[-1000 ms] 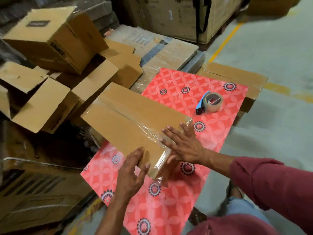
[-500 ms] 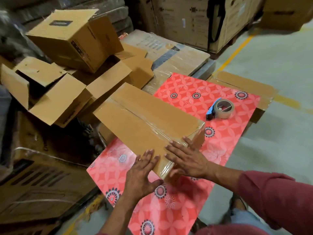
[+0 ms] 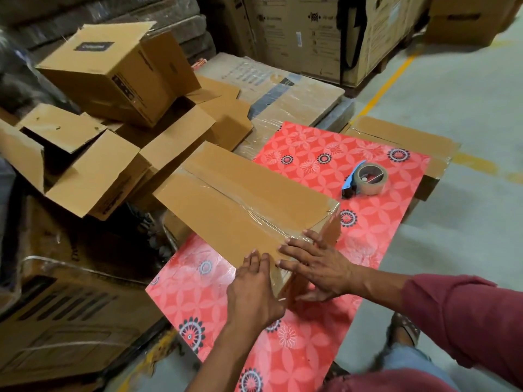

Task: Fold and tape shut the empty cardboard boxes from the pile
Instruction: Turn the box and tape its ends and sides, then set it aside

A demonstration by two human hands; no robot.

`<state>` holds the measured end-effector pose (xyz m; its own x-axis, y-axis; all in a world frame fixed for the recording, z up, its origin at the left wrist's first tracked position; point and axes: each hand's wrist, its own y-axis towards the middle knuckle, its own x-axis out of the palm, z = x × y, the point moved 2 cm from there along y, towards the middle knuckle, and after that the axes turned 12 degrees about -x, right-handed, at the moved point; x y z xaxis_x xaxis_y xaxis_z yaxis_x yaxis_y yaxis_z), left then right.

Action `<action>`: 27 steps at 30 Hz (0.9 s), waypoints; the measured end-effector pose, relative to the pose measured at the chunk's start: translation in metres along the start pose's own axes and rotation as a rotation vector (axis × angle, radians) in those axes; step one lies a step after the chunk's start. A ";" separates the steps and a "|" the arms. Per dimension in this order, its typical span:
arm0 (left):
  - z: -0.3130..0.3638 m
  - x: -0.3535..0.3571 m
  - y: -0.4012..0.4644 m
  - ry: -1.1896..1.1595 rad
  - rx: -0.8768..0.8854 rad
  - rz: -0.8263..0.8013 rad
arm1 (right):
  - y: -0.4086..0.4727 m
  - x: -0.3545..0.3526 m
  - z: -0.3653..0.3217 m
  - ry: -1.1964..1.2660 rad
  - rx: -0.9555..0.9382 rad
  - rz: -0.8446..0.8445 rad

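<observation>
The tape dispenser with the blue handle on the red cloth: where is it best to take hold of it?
Probably by the blue handle, fingers coming from the left: the tape dispenser with the clear roll lies flat, its handle sticking out leftward.

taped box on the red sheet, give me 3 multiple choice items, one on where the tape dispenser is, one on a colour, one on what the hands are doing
1. Where is the tape dispenser?
A. on the red patterned sheet, beyond the box
B. in the right hand
C. on top of the box

2. What colour is the dispenser's handle?
A. yellow
B. blue
C. green

3. How are the hands on the taped box?
A. both clenched into fists
B. fingers straight, pressing on its near end
C. both lifted clear of it

Answers: 1 A, it lies on the sheet, untouched. 2 B, the handle is blue. 3 B, the left hand and right hand lie flat against the near end.
</observation>
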<state>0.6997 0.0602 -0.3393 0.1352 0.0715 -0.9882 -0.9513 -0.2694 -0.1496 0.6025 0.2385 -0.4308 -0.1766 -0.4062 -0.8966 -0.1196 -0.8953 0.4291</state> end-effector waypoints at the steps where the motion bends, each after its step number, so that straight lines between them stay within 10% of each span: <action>1: 0.008 -0.001 0.001 0.005 -0.035 0.000 | -0.001 0.000 0.000 0.006 0.000 -0.003; 16: 0.006 -0.003 0.003 0.085 -0.077 0.044 | 0.004 -0.002 -0.007 0.052 0.055 0.103; 27: -0.039 0.052 -0.021 -0.321 0.186 0.298 | 0.012 0.001 -0.020 0.030 0.218 0.237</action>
<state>0.7374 0.0317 -0.3892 -0.2155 0.3181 -0.9232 -0.9731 -0.1484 0.1760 0.6201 0.2234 -0.4287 -0.1964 -0.6067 -0.7702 -0.2858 -0.7160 0.6369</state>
